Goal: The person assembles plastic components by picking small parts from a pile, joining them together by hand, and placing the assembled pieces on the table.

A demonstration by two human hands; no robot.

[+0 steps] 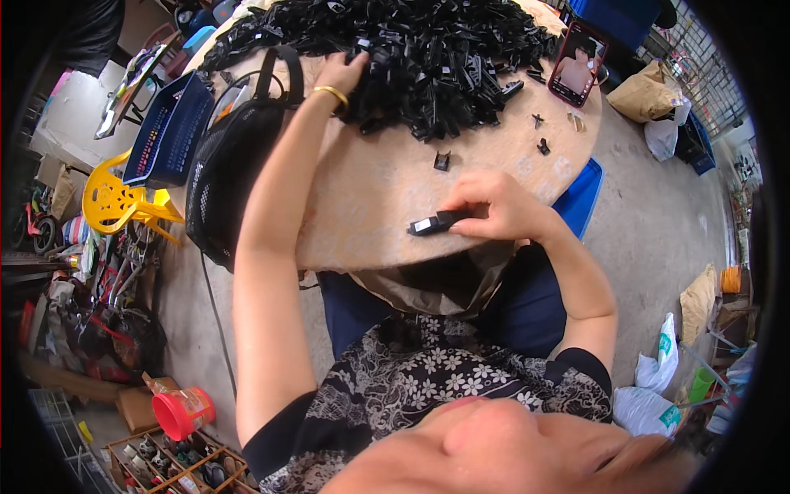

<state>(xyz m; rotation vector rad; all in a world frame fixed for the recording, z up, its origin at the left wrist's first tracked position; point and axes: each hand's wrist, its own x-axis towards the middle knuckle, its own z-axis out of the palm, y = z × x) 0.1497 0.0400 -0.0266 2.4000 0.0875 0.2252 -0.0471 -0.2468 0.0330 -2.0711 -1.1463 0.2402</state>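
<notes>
My right hand (pixel 498 206) is closed in a pinch on a black plastic clip-like part (pixel 432 223) with a white patch, just above the near edge of the round table (pixel 362 222). At the far left, my left hand (pixel 341 74) reaches to the edge of a big heap of black plastic parts (pixel 436 74). Its fingertips close on a small black part (pixel 364 44) with a white patch, partly lost among the others. A loose black piece (pixel 442 161) lies between the heap and my right hand.
A phone (pixel 578 64) stands at the table's right, near smaller loose pieces (pixel 543 147). A black mesh-sided bag (pixel 239 173) hangs along the left edge. An open sack (pixel 453 280) sits at my lap. Beyond are a blue basket (pixel 169 128) and a yellow chair (pixel 111 196).
</notes>
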